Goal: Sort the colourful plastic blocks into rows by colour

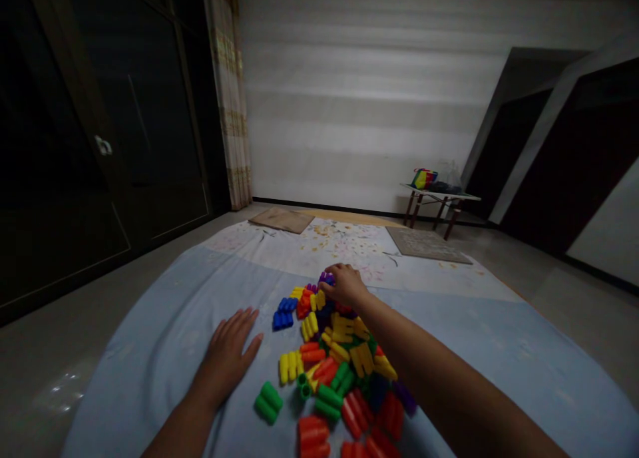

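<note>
Toy blocks: smooth plastic, slightly shiny. Cover beneath them: matt cloth, softly creased. Curtain: patterned cloth, hanging in folds. Floor: hard, glossy, glinting from where I stand. Wall: matt.

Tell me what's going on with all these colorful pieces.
A person is handling a heap of plastic pieces in red, yellow, green, blue and purple, on a pale blue cloth. The right hand is at the far end of the heap, its fingers at a purple piece; whether they grip it is unclear. The left hand rests on the cloth left of the heap, holding nothing. A green piece lies apart at the heap's near left.
</note>
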Demonstrator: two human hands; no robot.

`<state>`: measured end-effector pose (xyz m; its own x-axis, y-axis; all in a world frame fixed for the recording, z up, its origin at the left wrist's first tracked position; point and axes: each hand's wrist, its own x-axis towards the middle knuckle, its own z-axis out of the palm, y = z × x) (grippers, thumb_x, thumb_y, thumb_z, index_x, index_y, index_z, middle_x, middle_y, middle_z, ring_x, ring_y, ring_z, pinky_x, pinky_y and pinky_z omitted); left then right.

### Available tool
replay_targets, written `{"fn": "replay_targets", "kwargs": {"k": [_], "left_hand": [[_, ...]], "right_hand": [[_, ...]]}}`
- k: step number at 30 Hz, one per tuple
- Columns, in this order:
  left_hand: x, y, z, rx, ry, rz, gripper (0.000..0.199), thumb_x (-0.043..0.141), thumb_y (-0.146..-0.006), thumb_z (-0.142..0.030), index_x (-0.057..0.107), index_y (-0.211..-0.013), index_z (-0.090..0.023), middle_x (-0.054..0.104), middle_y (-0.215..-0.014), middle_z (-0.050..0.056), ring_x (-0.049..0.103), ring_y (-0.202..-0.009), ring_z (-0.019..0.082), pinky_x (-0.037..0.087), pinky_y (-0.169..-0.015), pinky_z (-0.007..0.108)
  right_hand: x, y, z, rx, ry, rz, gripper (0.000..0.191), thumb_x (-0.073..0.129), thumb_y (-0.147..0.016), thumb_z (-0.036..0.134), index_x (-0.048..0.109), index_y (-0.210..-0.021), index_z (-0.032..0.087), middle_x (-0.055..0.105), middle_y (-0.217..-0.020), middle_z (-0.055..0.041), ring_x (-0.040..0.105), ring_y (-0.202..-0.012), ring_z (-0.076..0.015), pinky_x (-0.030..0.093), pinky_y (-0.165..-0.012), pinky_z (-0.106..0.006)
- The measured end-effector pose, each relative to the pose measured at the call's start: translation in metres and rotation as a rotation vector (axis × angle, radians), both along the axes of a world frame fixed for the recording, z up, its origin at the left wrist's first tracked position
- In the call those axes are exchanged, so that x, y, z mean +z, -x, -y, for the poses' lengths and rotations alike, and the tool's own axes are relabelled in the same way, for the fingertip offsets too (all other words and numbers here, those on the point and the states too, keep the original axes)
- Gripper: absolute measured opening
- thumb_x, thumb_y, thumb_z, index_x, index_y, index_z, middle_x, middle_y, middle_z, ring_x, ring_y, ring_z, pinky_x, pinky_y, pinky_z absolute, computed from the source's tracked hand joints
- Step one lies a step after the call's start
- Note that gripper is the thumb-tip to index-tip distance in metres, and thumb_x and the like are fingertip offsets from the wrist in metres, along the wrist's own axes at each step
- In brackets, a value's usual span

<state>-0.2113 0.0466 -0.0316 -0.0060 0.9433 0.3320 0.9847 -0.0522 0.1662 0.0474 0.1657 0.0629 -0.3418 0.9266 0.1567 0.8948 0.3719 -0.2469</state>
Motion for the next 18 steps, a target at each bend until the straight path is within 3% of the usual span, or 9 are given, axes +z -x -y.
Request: {"fn": "replay_targets", "kwargs": {"k": [4, 8, 13, 18], "left_hand": [[-0.007, 0.001, -0.001, -0.070, 0.057, 0.043, 0.052, 0.035, -0.083, -0.049, 0.044, -0.129, -0.026, 0.046, -0.134, 0.003, 0.037, -0.126, 0.020, 0.022, -0.107, 0.043], [-0.003, 0.003, 0.003, -0.034, 0.131, 0.023, 0.055, 0.032, -0.082, -0.055, 0.044, -0.128, -0.027, 0.042, -0.137, 0.001, 0.033, -0.128, 0.020, 0.018, -0.109, 0.043], [0.000, 0.003, 0.004, -0.023, 0.143, 0.014, 0.056, 0.030, -0.082, -0.056, 0.044, -0.128, -0.027, 0.041, -0.137, 0.001, 0.032, -0.129, 0.020, 0.016, -0.109, 0.043], [-0.002, 0.001, 0.003, -0.025, 0.132, 0.016, 0.056, 0.032, -0.082, -0.055, 0.045, -0.127, -0.026, 0.042, -0.137, 0.002, 0.033, -0.128, 0.020, 0.017, -0.109, 0.043]], "right_hand": [[-0.007, 0.010, -0.039, -0.074, 0.133, 0.043, 0.062, 0.049, -0.072, 0.060, 0.053, -0.119, 0.021, 0.050, -0.125, -0.0138, 0.043, -0.114, -0.0326, 0.034, -0.089, -0.046], [-0.013, 0.017, -0.051, -0.005, 0.269, 0.058, 0.066, 0.051, -0.066, 0.066, 0.056, -0.116, 0.023, 0.058, -0.117, -0.0125, 0.053, -0.104, -0.0307, 0.042, -0.082, -0.042], [-0.007, 0.011, -0.029, 0.128, 0.383, 0.075, 0.057, 0.056, -0.065, 0.062, 0.059, -0.111, 0.028, 0.064, -0.108, -0.0060, 0.059, -0.094, -0.0254, 0.045, -0.077, -0.034], [0.014, -0.003, 0.006, 0.309, 0.478, 0.140, 0.060, 0.054, -0.066, 0.063, 0.057, -0.114, 0.028, 0.063, -0.109, -0.0060, 0.060, -0.092, -0.0253, 0.046, -0.076, -0.034]]}}
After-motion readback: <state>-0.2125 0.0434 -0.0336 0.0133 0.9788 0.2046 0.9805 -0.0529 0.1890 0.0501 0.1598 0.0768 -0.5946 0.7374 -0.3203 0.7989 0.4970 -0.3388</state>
